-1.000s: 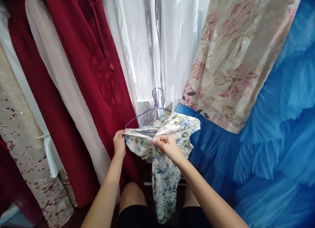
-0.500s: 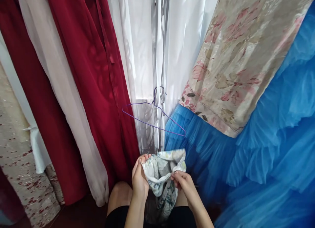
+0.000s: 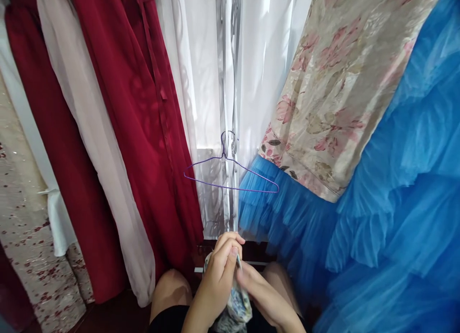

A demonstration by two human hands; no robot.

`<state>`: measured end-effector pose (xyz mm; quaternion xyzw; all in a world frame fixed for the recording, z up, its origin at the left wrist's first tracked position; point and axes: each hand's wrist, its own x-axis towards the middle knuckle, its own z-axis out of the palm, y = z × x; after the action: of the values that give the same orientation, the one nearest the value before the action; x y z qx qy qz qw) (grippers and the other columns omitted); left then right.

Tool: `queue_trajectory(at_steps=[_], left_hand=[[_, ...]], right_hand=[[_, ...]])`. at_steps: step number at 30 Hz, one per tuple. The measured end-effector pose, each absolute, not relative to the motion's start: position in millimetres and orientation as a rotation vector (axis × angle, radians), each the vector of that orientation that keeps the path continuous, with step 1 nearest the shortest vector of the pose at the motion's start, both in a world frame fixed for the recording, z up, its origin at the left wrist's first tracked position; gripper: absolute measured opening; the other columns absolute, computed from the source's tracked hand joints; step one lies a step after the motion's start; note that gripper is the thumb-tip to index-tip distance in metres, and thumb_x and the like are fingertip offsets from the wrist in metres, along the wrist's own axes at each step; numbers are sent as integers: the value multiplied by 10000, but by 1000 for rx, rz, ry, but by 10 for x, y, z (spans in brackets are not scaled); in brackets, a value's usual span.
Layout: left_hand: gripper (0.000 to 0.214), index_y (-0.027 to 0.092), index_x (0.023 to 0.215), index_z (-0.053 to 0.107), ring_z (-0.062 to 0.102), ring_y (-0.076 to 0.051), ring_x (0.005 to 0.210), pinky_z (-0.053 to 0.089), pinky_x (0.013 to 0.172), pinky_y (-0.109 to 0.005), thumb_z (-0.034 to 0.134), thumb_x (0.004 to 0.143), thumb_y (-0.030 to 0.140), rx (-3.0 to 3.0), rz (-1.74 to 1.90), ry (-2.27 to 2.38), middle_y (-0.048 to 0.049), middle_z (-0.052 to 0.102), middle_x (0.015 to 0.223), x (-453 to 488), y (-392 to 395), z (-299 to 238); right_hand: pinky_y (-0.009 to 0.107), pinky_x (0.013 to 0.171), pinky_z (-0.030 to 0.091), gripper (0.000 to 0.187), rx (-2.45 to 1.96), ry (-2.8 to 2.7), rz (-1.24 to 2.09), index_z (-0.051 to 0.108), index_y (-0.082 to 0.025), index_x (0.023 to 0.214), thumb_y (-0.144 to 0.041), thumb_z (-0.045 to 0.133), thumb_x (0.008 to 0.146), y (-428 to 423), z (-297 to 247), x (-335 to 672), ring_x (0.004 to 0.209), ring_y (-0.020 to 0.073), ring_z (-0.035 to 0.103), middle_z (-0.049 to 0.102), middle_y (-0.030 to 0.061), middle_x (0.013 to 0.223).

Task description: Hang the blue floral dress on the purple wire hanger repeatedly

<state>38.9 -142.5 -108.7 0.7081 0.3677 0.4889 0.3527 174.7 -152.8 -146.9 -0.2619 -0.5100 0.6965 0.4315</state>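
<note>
Low in the middle, both my hands meet over my lap. My left hand [image 3: 221, 266] is closed, its fingers curled round the top of a small floral garment [image 3: 237, 309] with blue and green print. My right hand [image 3: 257, 287] lies just under and behind it, gripping the same bunched cloth; its fingertips are mostly hidden. Above my hands an empty purple wire hanger [image 3: 232, 177] hangs by its hook from shiny silver ribbons [image 3: 230, 84] in front of a white curtain.
Long garments hang all round: dark red dresses [image 3: 143, 108] and a pale sheer one [image 3: 86, 132] on the left, a sequinned beige fabric [image 3: 21, 218] at far left, a floral beige dress [image 3: 334, 88] and a big blue tulle skirt [image 3: 377, 237] on the right. My bare knees [image 3: 170, 290] show below.
The floral garment came off the purple hanger, which now hangs bare. My hands pulled the cloth down to my lap and bunched it together.
</note>
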Motion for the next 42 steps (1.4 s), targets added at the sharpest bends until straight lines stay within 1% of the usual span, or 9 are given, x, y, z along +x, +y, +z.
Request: queue_trajectory(at_steps=[8,11,14,20,24,28,34,38,42], left_hand=[[386,265,1006,714,612,-273,1001,457,987,-348,574,907,611,1450,1034,1059,-95,691,1022,34,-1400,-1715],[336,265,819,755,644,-303,994,395,1112,-428,709,798,598,1546,834,1101,-94,730,949,-42,-1580,-2152],[305,270,572,682,679,-274,876,270,1215,-451,814,706,511,1788,663,946,-34,714,737,-128,-1700,-2362],[220,278,560,690,650,-213,671,276,1233,-510,844,712,319,1884,1006,1032,3,661,630,-496,-1461,-1980],[215,269,574,688,641,-234,710,263,1247,-518,884,646,217,1759,1238,959,-22,654,651,-536,-1286,-1492],[143,268,656,734,613,-274,814,285,1219,-532,858,668,198,1772,1201,836,-61,658,720,-261,-1208,-1066],[133,227,691,768,604,-353,1048,419,1081,-472,880,621,234,1644,1340,883,-110,685,828,-63,-936,-787],[96,227,770,796,626,-301,935,481,909,-394,811,732,315,1897,1320,1063,-99,717,882,-381,-723,-802],[130,262,654,760,596,-259,791,396,1040,-443,821,710,362,2111,1297,1349,-46,682,717,-932,-452,-979]], right_hand=[[294,690,441,292,-813,-1222,1791,731,-175,699,-446,831,659,-1533,-1390,1957,646,174,538,632,22,682],[329,619,453,265,-889,-925,1748,731,-203,671,-356,807,469,-1716,-1393,2417,590,213,561,642,51,653],[390,646,483,339,-951,-875,1655,750,-223,739,-345,804,428,-1875,-1351,2898,643,286,622,659,92,682],[319,659,453,264,-1190,-1263,1266,736,-204,782,-304,848,565,-1503,-1097,3309,667,211,572,644,36,738],[278,639,428,251,-1156,-1335,1048,736,-177,799,-230,791,559,-784,-817,3403,693,190,547,638,21,756],[262,586,404,178,-1076,-1323,888,597,-188,558,-294,739,577,19,-406,3409,634,160,482,563,-4,625],[250,547,402,291,-1016,-1389,1012,600,-198,694,-426,778,667,724,-61,2880,563,130,489,558,-43,600],[224,489,335,333,-960,-1543,1129,638,-164,677,-408,864,661,714,-31,2550,494,91,452,551,-49,561],[237,492,376,304,-903,-1616,1275,698,-138,702,-394,860,687,593,19,2554,493,109,524,635,-3,590]])
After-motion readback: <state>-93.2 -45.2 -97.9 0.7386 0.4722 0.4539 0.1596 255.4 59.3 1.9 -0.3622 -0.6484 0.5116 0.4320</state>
